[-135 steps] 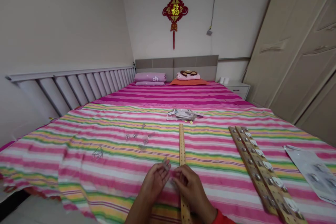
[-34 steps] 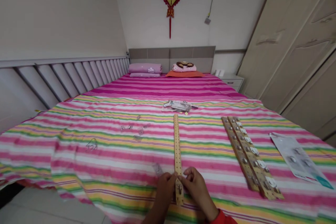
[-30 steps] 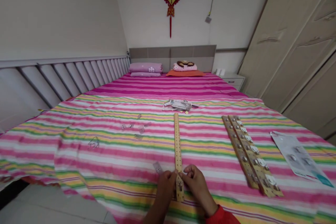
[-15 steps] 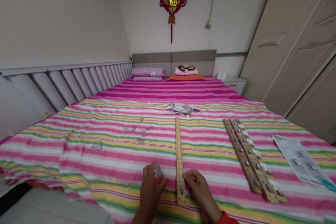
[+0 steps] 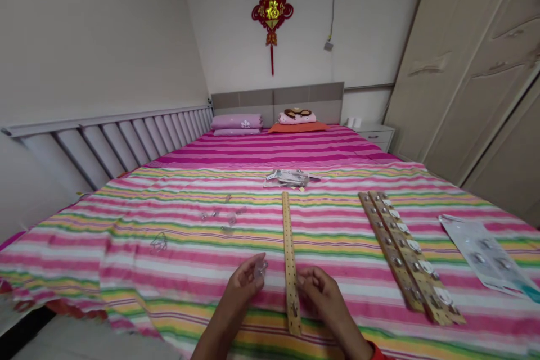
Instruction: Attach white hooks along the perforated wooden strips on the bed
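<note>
My left hand (image 5: pixel 239 287) pinches a small clear plastic bag (image 5: pixel 260 268) with something shiny inside, just left of a long yellowish perforated strip (image 5: pixel 288 247). The strip lies lengthwise on the striped bedsheet, and a small metal piece (image 5: pixel 294 308) sits near its close end. At the strip's right edge are the fingertips of my right hand (image 5: pixel 323 292), closed in a pinch. Whether they grip the strip or some tiny part, I cannot make out. Several small clear bags (image 5: pixel 232 217) are scattered on the sheet farther left.
Two similar strips (image 5: pixel 399 253) with shiny and white pieces on them lie to the right. Beyond them is a clear package (image 5: pixel 485 256). A heap of packets (image 5: pixel 291 178) lies past the strip's far end, and a thin wire tangle (image 5: pixel 159 242) is on the left.
My left hand has raised and turned the small bag, whose contents now show between thumb and fingers. My right hand stays by the strip, slightly shifted. The view has tilted a little.
</note>
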{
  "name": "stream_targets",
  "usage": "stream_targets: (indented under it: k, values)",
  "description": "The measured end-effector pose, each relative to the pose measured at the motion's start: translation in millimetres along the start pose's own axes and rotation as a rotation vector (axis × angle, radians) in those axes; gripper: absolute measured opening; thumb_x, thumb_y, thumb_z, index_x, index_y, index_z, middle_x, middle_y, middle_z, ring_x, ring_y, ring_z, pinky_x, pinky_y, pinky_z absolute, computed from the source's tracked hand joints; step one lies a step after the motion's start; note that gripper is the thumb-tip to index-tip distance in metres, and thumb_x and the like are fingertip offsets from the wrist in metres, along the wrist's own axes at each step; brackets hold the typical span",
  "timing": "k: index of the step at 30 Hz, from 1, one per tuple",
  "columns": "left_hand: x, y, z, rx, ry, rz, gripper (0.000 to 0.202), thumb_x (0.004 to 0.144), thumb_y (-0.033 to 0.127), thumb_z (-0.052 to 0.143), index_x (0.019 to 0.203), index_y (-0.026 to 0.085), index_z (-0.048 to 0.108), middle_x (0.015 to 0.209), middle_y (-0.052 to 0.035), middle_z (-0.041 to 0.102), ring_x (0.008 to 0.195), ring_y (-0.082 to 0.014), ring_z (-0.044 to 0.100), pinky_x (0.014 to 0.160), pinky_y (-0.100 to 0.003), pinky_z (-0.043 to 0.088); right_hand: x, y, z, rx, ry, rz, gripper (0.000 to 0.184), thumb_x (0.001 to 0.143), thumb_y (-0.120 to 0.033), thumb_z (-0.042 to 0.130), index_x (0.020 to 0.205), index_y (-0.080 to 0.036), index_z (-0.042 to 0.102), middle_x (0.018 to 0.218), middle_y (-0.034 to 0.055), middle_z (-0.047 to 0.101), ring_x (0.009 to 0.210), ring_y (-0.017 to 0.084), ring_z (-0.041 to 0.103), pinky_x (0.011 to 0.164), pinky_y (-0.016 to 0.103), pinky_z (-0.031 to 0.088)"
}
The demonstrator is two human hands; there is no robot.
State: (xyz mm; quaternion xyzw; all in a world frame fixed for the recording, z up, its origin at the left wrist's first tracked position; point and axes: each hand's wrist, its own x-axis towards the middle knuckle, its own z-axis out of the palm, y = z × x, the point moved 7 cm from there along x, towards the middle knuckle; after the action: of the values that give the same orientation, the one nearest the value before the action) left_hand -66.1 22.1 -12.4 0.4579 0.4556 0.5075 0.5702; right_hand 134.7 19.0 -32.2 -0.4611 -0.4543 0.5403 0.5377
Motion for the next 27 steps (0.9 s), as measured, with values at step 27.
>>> stream_targets:
  k: [27]
  values:
    - [-15,79,91.7,1.065,0.013,0.775,0.048,0.072,0.027,0.069,0.119,0.033,0.060,0.138,-0.0096,0.047,0.127,-0.0342,0.039,0.102,-0.056,0.031,-9,-71,-8,0.104,-0.009,-0.176,0.033,0.072,-0.052,0.066,0.078,-0.021,0.072,0.083,0.0056,0.068,0.084,0.023,0.059,0.079,0.033,0.044]
